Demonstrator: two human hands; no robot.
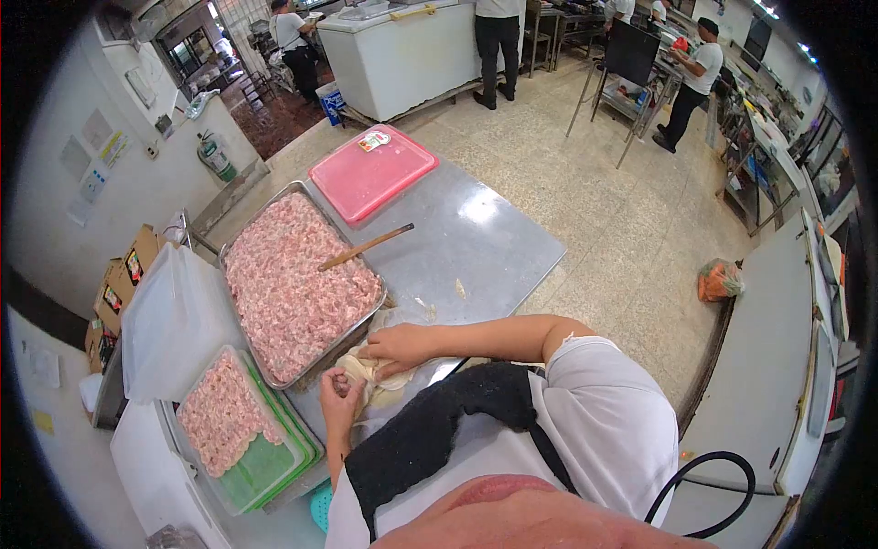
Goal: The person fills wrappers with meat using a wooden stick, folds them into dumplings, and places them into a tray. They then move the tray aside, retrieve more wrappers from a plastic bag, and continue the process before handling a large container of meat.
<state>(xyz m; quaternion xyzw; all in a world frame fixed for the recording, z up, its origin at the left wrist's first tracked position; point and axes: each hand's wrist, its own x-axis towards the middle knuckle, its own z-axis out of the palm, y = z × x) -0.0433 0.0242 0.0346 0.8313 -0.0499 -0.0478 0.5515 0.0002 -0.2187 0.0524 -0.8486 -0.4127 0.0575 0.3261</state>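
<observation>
My right hand [401, 348] reaches in from the right and grips soft, pale dough [364, 368], its fingers bent over the top. My left hand [341, 392] is curled at the dough's left side with its fingers closed on the edge. More flattened dough lies under and beside my hands on the table. Just beyond them stands a large metal tray [379, 309] heaped with pink minced meat [293, 274]. A wooden stick [368, 247] is stuck in the meat, its handle pointing right.
A pink plastic lid [375, 174] lies on the metal table [494, 247] behind the tray. At left are a green-edged container [247, 485] holding meat and a translucent bin [178, 302]. A white freezer [393, 69] and several people stand farther off.
</observation>
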